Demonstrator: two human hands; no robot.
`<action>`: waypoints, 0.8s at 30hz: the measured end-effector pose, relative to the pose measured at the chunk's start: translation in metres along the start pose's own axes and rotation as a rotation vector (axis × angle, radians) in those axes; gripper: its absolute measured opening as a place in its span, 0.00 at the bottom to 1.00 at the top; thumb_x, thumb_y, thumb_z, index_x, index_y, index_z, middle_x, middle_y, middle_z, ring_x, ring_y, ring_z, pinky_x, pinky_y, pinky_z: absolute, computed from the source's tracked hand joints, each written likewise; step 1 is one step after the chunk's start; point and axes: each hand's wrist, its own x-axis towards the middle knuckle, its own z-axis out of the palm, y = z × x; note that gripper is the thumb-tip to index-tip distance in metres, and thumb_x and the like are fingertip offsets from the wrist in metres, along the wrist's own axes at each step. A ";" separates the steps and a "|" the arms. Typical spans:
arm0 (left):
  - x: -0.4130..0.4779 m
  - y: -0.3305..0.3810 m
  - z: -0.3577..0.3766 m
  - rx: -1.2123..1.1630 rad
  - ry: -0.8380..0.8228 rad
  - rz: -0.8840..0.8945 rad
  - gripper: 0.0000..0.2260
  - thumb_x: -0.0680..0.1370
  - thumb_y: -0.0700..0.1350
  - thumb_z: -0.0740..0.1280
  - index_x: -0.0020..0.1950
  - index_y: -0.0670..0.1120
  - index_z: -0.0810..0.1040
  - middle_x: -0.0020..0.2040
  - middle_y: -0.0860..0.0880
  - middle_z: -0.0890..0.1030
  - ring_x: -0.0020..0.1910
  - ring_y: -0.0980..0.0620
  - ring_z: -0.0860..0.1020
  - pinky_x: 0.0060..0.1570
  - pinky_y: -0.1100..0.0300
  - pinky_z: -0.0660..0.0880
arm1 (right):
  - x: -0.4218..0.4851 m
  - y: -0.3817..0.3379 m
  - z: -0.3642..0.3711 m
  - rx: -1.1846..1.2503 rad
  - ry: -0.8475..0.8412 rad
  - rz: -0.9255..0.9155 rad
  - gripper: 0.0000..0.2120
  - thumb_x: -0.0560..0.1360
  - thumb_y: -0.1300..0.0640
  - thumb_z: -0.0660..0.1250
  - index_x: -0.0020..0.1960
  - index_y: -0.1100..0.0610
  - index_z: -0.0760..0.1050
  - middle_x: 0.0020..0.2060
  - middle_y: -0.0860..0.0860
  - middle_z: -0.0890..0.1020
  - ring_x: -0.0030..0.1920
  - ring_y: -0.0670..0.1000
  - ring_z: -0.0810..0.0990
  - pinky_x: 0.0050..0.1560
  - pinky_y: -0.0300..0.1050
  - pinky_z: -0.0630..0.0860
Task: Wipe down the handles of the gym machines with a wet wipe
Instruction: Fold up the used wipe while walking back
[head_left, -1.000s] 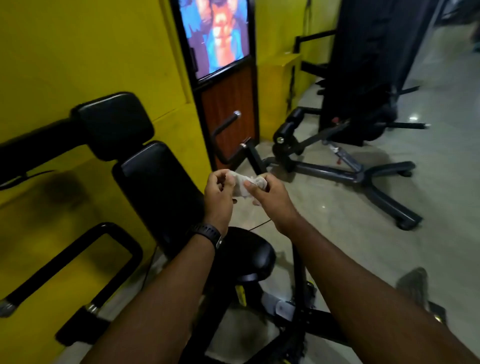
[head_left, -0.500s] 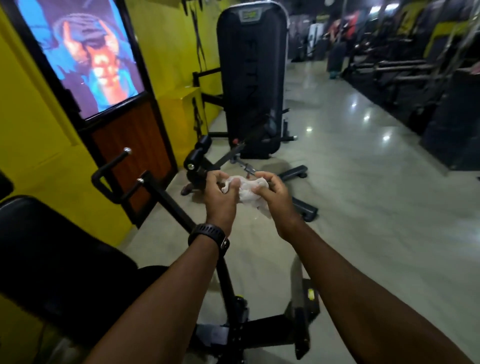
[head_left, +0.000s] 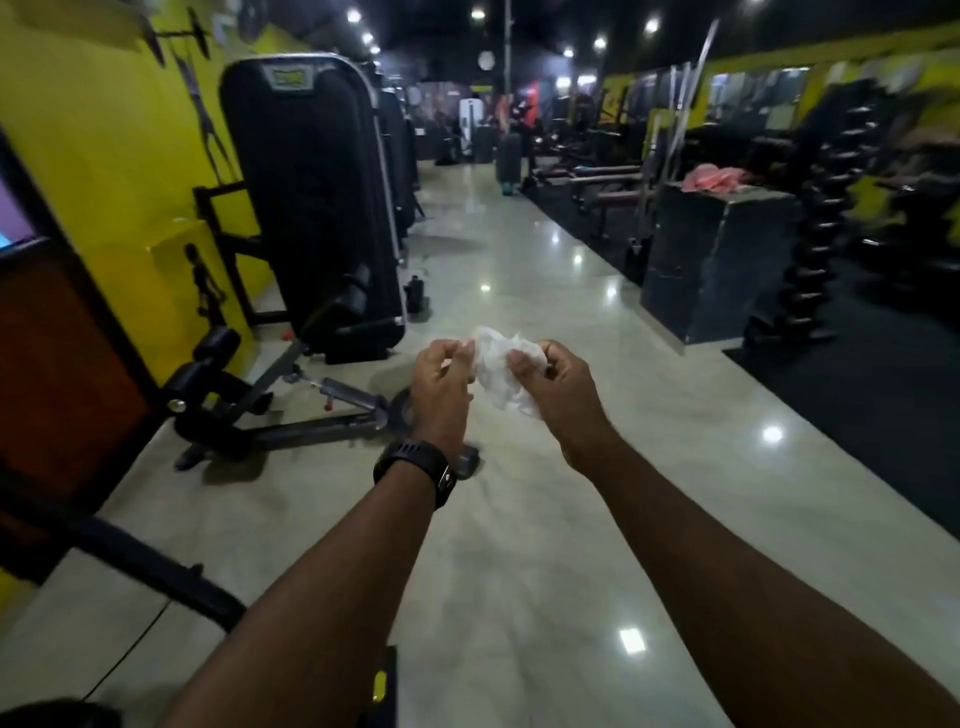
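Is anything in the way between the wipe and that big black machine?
Nothing visible. The left hand and right hand both pinch the wet wipe, and only open floor lies between it and the black machine ahead on the left. A low bench sits further left.

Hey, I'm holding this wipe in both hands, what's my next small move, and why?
Probably pull the wipe open into a flat pad. It is crumpled between the left hand and right hand, held over the floor and touching no handle; a flat face should wipe better at the black machine on the left.
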 end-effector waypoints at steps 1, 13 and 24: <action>0.002 -0.004 0.019 -0.011 -0.038 0.007 0.11 0.75 0.61 0.66 0.48 0.55 0.77 0.54 0.43 0.81 0.50 0.41 0.81 0.46 0.50 0.79 | 0.007 0.002 -0.016 0.001 0.030 -0.006 0.14 0.77 0.50 0.72 0.50 0.62 0.78 0.42 0.60 0.82 0.41 0.49 0.81 0.42 0.50 0.80; 0.084 -0.035 0.228 -0.182 -0.275 0.010 0.12 0.78 0.48 0.65 0.53 0.42 0.83 0.49 0.42 0.85 0.48 0.41 0.82 0.49 0.48 0.77 | 0.134 0.040 -0.177 0.072 0.201 0.027 0.19 0.75 0.50 0.73 0.61 0.58 0.79 0.52 0.53 0.85 0.49 0.49 0.85 0.49 0.43 0.82; 0.298 -0.078 0.382 -0.148 -0.190 0.001 0.05 0.82 0.40 0.66 0.55 0.42 0.81 0.48 0.45 0.84 0.43 0.52 0.82 0.42 0.59 0.78 | 0.366 0.080 -0.258 0.012 0.200 -0.025 0.06 0.79 0.60 0.69 0.55 0.58 0.81 0.46 0.53 0.86 0.46 0.50 0.85 0.50 0.47 0.83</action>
